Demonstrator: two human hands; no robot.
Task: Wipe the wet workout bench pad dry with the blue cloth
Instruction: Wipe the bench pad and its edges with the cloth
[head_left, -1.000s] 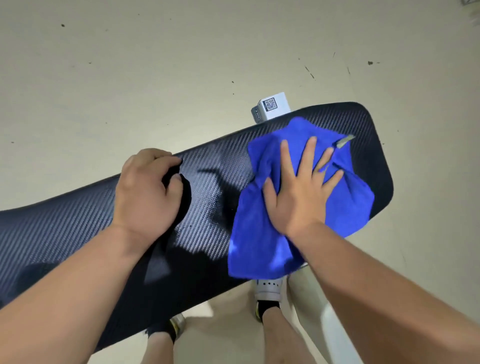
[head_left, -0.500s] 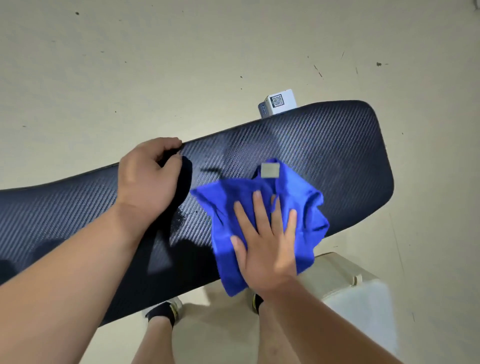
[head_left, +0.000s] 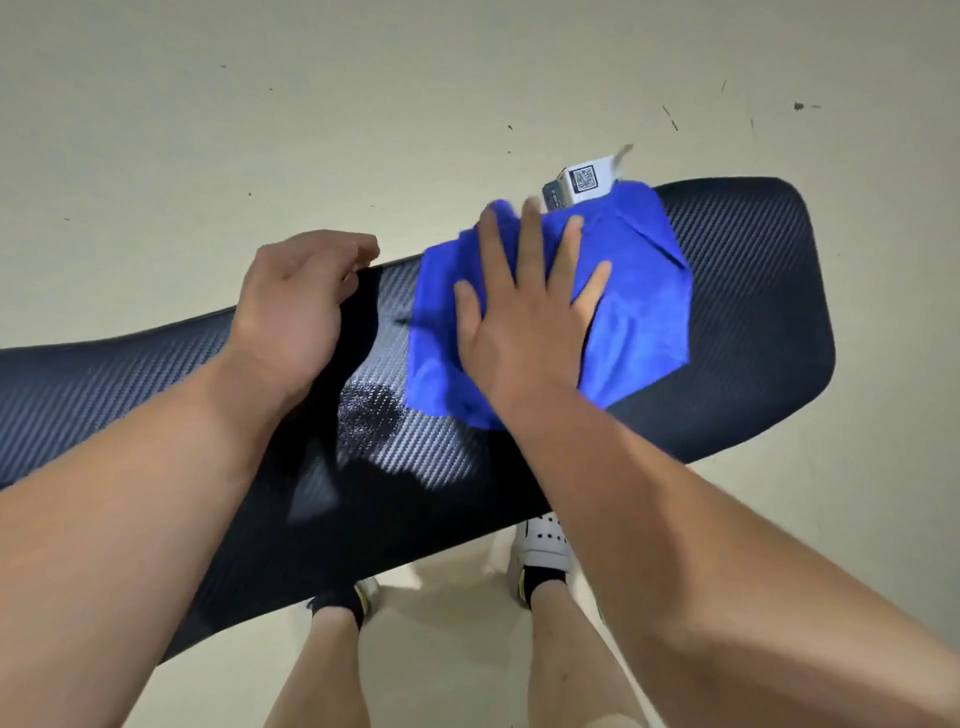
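A long black bench pad (head_left: 753, 332) with a woven carbon-fibre pattern runs across the view from lower left to upper right. The blue cloth (head_left: 639, 306) lies crumpled on its right half, reaching the far edge. My right hand (head_left: 524, 317) presses flat on the cloth with fingers spread. My left hand (head_left: 298, 306) curls over the pad's far edge, gripping it. A glistening wet patch (head_left: 369, 415) shows on the pad between my two arms, just left of the cloth.
A small white box (head_left: 587, 182) with a QR code sits on the beige floor (head_left: 311, 130) behind the pad. My feet in white shoes (head_left: 545, 545) and black socks stand below the pad's near edge.
My right hand has pushed the cloth from the pad's near edge up to its far edge and slightly right. My left hand has kept its grip on the far edge.
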